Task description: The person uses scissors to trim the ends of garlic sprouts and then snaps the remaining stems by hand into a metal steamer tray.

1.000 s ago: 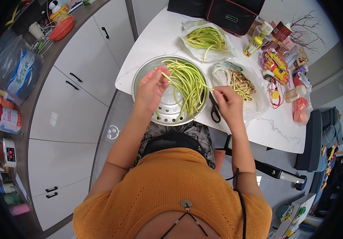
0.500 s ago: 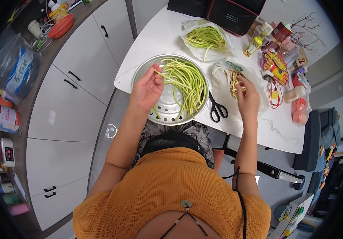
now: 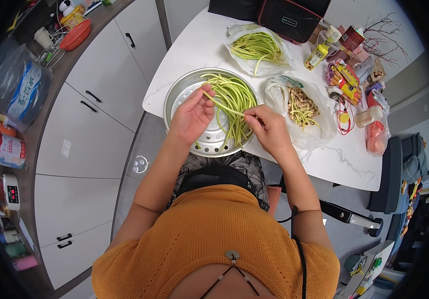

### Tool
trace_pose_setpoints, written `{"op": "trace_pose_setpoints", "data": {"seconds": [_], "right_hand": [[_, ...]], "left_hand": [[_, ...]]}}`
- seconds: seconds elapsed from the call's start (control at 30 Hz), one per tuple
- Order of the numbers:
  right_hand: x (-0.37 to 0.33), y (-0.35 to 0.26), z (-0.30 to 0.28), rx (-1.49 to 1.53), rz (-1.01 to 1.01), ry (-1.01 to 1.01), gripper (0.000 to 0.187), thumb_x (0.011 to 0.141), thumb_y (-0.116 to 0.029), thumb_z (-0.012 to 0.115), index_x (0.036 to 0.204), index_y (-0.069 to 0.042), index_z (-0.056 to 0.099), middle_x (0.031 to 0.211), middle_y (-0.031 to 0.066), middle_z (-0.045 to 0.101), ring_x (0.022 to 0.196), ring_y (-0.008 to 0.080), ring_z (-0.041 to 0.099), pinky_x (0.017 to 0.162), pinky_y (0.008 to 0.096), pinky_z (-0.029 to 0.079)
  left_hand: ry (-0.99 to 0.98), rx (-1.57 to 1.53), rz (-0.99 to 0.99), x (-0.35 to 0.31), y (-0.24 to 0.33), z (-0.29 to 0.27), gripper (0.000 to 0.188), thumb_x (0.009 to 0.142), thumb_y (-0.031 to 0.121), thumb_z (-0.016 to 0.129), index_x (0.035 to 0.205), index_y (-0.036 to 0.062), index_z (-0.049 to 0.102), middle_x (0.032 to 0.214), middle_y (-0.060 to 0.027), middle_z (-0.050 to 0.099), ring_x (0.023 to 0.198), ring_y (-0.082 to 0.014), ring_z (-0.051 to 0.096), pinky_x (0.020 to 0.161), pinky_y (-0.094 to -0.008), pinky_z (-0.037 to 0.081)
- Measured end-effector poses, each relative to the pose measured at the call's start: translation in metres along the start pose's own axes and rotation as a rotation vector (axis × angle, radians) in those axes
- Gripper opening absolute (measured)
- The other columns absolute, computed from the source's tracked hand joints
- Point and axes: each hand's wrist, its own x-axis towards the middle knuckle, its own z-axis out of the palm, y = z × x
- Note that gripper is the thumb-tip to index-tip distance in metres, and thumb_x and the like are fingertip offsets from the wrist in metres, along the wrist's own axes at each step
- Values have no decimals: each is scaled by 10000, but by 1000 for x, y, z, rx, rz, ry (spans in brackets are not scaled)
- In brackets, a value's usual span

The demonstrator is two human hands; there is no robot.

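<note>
Between my two hands a green garlic scape (image 3: 226, 108) stretches over the round perforated metal pan (image 3: 213, 140). My left hand (image 3: 193, 117) grips one end with thumb and fingers, palm turned up. The other end is pinched by my right hand (image 3: 270, 130) above the pan's right rim. Under and beyond the held stem, a heap of garlic scapes (image 3: 238, 92) fills the pan's right side. To the right is a white plastic bag (image 3: 275, 94) holding pale trimmed tips (image 3: 302, 105). The black scissors are hidden by my right hand.
Farther back on the white table (image 3: 189, 47) lies another bag of garlic scapes (image 3: 257, 47). Behind it stands a black bag (image 3: 294, 17). A yellow bottle (image 3: 317, 56), snack packets (image 3: 344, 79) and a red-corded pendant (image 3: 344, 118) crowd the right. White cabinets (image 3: 82, 134) line the left.
My right hand has moved left from the bag of trimmings to the pan and now pinches the scape's end. My left hand has shifted slightly right.
</note>
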Motion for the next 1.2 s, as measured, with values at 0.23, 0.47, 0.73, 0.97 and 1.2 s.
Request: {"op": "trace_pose_setpoints", "data": {"seconds": [0.23,0.47,0.73,0.97,1.2], "right_hand": [[-1,-4,-6,-167,-40,61,90,787,-139,638,833,-63,622,797,93,606,675,285,598,586,360,469],[-1,-7,-7,-278,-111,67,74,775,-131,645,813,-75,616,746,83,578,644,286,588,561,363,464],[-1,-10,-8,-252,-135,118,81,753,-113,665,787,-67,608,738,76,585,608,262,591,529,346,463],[-5,-7,-1,-162,-136,167,83,743,-100,671,769,-61,603,716,83,585,593,264,586,519,341,459],[-4,-11,10,-184,-227,188,73,736,-52,675,760,-46,606,692,90,566,561,244,567,499,312,440]], "left_hand": [[278,1699,1200,-11,-13,16,389,770,18,600,1149,100,562,1032,-95,527,1003,-212,464,837,-312,399],[-120,2036,1289,-14,-23,24,260,682,71,676,939,104,685,1034,-42,581,1014,-247,468,883,-371,354],[-198,1878,1067,-14,-37,22,143,705,51,674,847,56,661,793,-52,606,757,-216,565,638,-311,453],[-88,1349,659,-9,-45,7,116,792,56,622,902,18,624,747,-55,590,663,-143,556,594,-250,450],[18,727,295,-12,-51,11,147,872,79,567,961,-31,607,782,-21,596,636,-65,516,576,-196,437]]}}
